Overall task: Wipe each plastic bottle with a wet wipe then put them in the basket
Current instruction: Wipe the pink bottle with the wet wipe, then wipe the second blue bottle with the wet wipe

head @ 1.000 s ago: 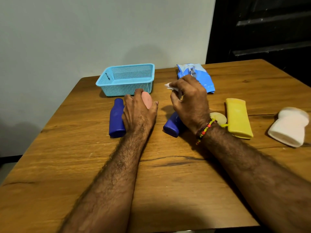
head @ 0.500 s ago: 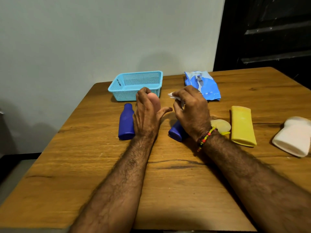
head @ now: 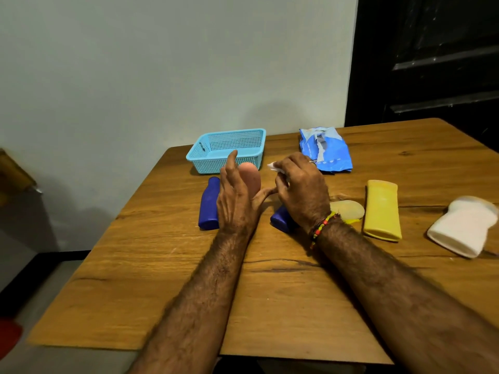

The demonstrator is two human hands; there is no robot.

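Note:
My left hand (head: 233,197) holds a pink bottle (head: 250,176) upright between thumb and fingers, just in front of the light blue basket (head: 201,152), which has nothing in it. Close on its right, my right hand (head: 303,190) pinches a white wet wipe (head: 275,167). A dark blue bottle (head: 209,203) lies left of my left hand. A second dark blue bottle (head: 280,222) lies partly hidden under my right wrist. To the right lie a yellow bottle (head: 382,209) and a white bottle (head: 464,226).
A blue pack of wipes (head: 325,149), torn open, lies behind my right hand. A pale yellow oval piece (head: 348,209) lies beside the yellow bottle. The wooden table (head: 270,292) stands against a wall at the back, and its left edge drops to the floor.
My left hand has raised the pink bottle from lying flat to upright. My right hand with the wipe has stayed beside it. The view has pulled back.

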